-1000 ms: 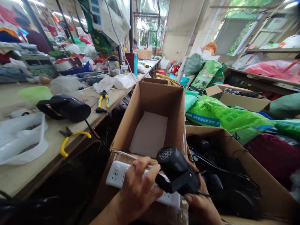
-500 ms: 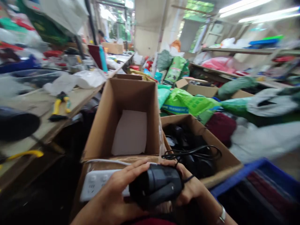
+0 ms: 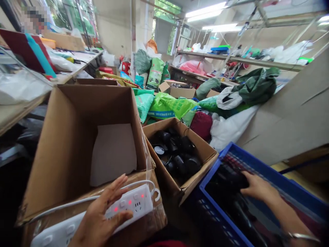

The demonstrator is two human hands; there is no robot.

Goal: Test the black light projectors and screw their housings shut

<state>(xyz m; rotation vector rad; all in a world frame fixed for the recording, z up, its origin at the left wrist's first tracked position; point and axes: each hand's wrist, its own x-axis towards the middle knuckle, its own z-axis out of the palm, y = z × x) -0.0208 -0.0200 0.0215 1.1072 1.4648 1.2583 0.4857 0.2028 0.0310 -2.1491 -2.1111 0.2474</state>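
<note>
A black item [image 3: 232,175] in the blue crate [image 3: 282,178] is reached by the right hand [image 3: 259,187].
The black item is partly covered by the right hand's curled fingers (whether it is gripped cannot be told); the left hand [image 3: 102,212] is held empty over the white power strip [image 3: 138,202], its fingers spread and its thumb apart; contact with the strip cannot be made out; black devices [image 3: 180,163] are heaped in a cardboard box [image 3: 197,178] between the crate and a taller box [image 3: 61,144], in which a pale sheet [image 3: 115,151] is seen.
</note>
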